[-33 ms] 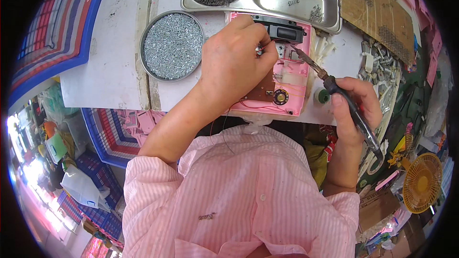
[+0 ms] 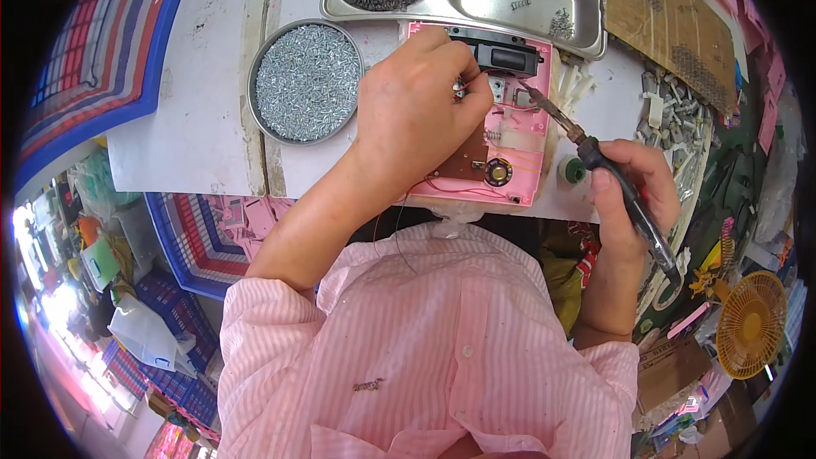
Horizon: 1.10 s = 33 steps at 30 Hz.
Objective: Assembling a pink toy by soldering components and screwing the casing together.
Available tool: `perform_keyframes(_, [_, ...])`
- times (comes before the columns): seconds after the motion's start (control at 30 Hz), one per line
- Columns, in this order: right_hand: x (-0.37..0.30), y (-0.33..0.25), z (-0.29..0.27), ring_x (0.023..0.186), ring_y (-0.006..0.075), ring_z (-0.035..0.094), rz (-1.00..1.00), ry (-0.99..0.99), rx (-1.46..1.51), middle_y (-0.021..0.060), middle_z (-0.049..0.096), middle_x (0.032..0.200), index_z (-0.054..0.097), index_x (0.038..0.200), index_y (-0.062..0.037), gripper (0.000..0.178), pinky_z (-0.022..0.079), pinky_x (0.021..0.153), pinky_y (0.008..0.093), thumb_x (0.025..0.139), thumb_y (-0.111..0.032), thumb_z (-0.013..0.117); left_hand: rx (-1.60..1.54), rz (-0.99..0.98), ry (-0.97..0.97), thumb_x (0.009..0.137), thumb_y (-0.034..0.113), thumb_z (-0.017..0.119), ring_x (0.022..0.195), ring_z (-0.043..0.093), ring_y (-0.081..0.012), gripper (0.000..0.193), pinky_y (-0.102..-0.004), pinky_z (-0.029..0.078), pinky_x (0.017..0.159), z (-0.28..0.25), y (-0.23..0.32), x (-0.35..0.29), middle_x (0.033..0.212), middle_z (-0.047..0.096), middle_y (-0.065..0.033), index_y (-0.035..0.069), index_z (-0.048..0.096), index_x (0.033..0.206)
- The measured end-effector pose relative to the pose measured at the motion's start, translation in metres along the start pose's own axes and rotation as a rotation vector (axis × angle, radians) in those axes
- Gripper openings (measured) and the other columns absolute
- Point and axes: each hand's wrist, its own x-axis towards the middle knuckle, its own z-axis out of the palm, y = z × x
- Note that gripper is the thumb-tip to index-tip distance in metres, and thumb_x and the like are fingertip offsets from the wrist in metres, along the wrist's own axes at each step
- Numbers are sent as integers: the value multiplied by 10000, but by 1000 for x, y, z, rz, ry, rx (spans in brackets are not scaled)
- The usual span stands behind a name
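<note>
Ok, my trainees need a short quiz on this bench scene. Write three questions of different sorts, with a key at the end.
1. Which tool does the right hand hold?
2. What colour is the casing that the left hand is over?
a) blue
b) pink
c) green
3. True or false: the round dish of small silvery parts lies to the right of the casing.

Key:
1. A soldering iron.
2. b
3. False; the round dish lies to the left of the casing.
</note>
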Motion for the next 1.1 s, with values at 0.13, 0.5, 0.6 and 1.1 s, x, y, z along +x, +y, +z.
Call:
perform_keyframes(0.13, [-11,-2,-8,698,76,589,13,83,51,66,688,863,663,1063,39,266,439,642,193,830,-55,751,17,-13,-8,770,73,726,594,566,-229,113,-347,468,569,-2,2,0,701,562,-80,21,633,731])
perform_keyframes(0.5, [-49,2,-55,547,71,504,-36,375,82,73,622,790,622,1075,59,264,387,505,189,864,-82,695,4,153,-114,780,144,778,691,618,-246,227,-333,513,606,-31,30,-19,818,602,-62,63,700,978])
perform_keyframes(0.6, [-46,1,-48,554,63,498,-40,388,119,53,611,779,622,1081,55,270,369,511,184,862,-83,701,27,337,-430,783,137,751,737,642,-250,277,-363,525,615,-12,41,-28,897,608,-50,94,673,1046])
perform_keyframes(1.1, [-58,-5,-44,610,50,518,13,319,82,50,643,842,624,1098,49,295,388,566,182,848,-67,729,39,324,-562,764,59,709,783,651,-254,131,-347,532,635,-1,35,-18,906,599,-65,54,647,879])
